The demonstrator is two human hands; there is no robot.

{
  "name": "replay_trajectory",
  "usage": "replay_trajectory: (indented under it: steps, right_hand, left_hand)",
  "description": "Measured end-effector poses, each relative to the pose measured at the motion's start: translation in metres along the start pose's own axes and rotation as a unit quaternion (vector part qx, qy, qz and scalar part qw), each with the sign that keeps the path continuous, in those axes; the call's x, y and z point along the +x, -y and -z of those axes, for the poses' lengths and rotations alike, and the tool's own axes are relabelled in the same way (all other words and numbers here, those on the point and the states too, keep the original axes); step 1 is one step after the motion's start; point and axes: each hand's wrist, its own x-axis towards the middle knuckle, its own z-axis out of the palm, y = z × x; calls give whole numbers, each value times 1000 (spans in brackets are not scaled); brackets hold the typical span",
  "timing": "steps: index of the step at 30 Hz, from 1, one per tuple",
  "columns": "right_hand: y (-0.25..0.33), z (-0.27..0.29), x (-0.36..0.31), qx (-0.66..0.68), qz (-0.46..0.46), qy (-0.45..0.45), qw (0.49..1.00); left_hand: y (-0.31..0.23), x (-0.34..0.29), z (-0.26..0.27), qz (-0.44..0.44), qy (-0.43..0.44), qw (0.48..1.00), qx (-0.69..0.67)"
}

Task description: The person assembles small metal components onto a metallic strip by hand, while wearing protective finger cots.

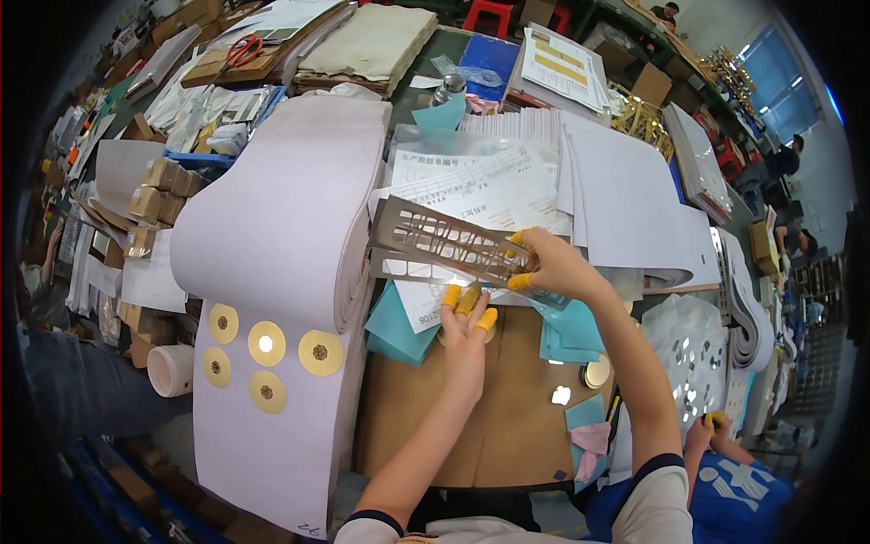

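My right hand (555,263), with yellow finger cots, pinches the right end of several thin perforated metal strips (444,238). They fan out to the left above printed sheets (471,186). Just below the lower strip is my left hand (467,337), also in yellow finger cots, its fingers stretched out and apart. Whether its fingertips touch the strip I cannot tell. Part of a gold round piece shows beneath this hand. Teal cloths (399,325) lie on both sides of the brown board (426,435) under my hands.
Gold discs (266,344) lie on a long white paper stack (272,199) at left, near a white cup (170,370). At right are a round tin (595,372), a pink cloth (591,439) and a plastic sheet with shiny pieces (684,354). A co-worker's hand (711,431) is at lower right.
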Motion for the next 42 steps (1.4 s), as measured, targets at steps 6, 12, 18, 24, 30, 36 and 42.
replay_trajectory:
  steps: [6,12,18,24,30,36,42]
  right_hand:
    - [-37,-9,6,-135,159,-112,972]
    - [-18,4,10,-35,38,-4,999]
    - [-16,14,-3,-50,118,-84,988]
    - [11,36,-4,-68,168,-259,949]
    - [-12,82,53,-199,202,-392,875]
    - [10,7,28,-68,116,-201,970]
    - [4,-38,6,-129,49,-159,978]
  left_hand:
    - [2,3,-19,5,0,998,-64]
    - [-11,-5,-32,73,-4,995,-63]
    - [-5,-1,-32,78,32,995,-55]
    - [-2,-1,-32,71,-7,997,-33]
    - [-2,-3,-38,84,21,995,-46]
    - [1,-1,-35,65,-1,997,-42]
    - [1,-1,-33,65,-4,994,-87]
